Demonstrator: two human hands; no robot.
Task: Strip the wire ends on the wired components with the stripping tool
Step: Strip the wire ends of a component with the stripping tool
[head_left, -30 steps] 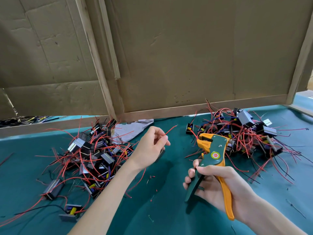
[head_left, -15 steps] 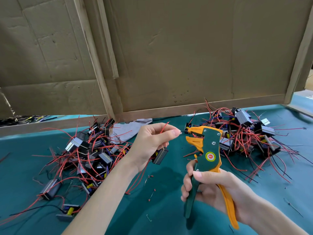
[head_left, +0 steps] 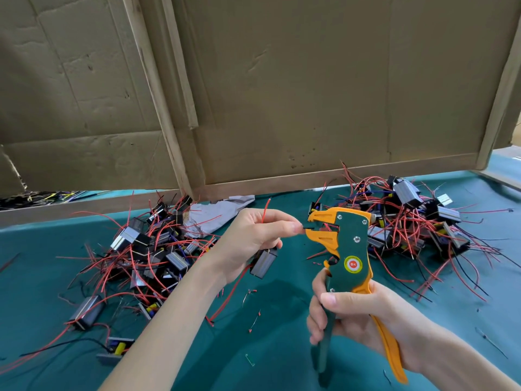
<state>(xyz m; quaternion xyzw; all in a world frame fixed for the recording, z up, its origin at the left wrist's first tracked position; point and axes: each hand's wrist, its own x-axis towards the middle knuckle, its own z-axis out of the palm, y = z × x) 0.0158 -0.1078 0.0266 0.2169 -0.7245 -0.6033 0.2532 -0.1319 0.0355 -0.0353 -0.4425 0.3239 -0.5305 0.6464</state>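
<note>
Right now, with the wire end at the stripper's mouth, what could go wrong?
1. The left hand pinches the wire end with fingertips very near the mouth of the stripping tool; a squeeze by the right hand could nip them.
2. The component dangles below the left hand; its weight may drag the wire out of line, giving a poor strip.
</note>
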